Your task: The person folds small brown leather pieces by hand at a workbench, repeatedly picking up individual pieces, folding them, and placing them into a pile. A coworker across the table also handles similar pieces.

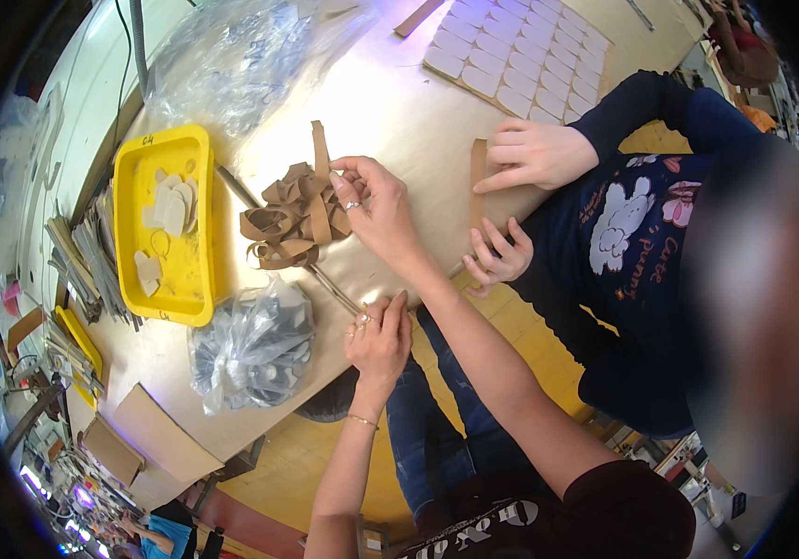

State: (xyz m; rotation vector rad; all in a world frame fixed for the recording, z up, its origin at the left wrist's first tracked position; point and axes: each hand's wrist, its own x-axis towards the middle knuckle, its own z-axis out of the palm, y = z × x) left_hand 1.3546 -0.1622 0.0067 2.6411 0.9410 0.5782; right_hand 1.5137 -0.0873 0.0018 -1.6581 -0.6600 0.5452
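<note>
A loose heap of brown strips (289, 216) lies on the table in front of me. My right hand (378, 207), wearing a ring, reaches over its right side, with thumb and fingers pinched on a brown strip (320, 149) that stands up from the heap. Under the heap runs a thin rod (332, 287), slanting toward the table's near edge. My left hand (380, 340) is at that edge by the rod's near end, its fingers pressed together; what they hold, if anything, is hidden.
Left of the heap are a yellow tray (209, 224) with pale cut pieces and a clear plastic bag (255, 345) of dark items. On the right, a co-worker's hands (534, 156) handle another brown strip (478, 186). Behind lie a sheet of pale rounded pieces (520, 56) and plastic wrap (241, 65).
</note>
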